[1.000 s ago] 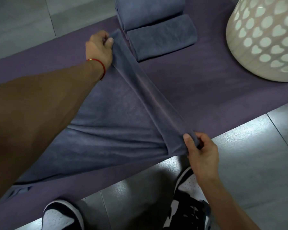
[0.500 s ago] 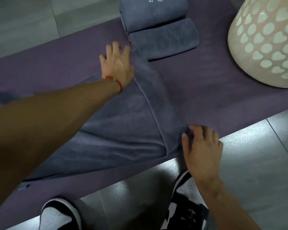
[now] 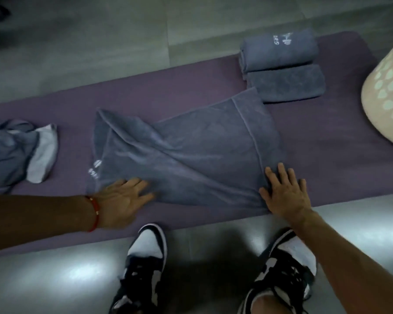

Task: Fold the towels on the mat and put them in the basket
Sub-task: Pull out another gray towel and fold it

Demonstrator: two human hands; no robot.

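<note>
A grey-blue towel (image 3: pixel 191 150) lies folded over once on the purple mat (image 3: pixel 327 159), still wrinkled at its left end. My left hand (image 3: pixel 123 198) rests flat with spread fingers on the towel's near left corner. My right hand (image 3: pixel 284 189) presses flat on its near right corner. Two folded grey towels (image 3: pixel 281 69) lie side by side at the mat's far right. The cream basket (image 3: pixel 386 96) with heart-shaped holes stands on the mat's right end, partly out of frame. A crumpled towel (image 3: pixel 16 152) lies at the left.
Grey floor tiles surround the mat. My two black-and-white sneakers (image 3: pixel 145 268) stand on the floor just in front of the mat's near edge.
My hands let go of the towel's corners and laid it down. My left hand slid from the far right corner back to the near left corner, and the view shifted left.
</note>
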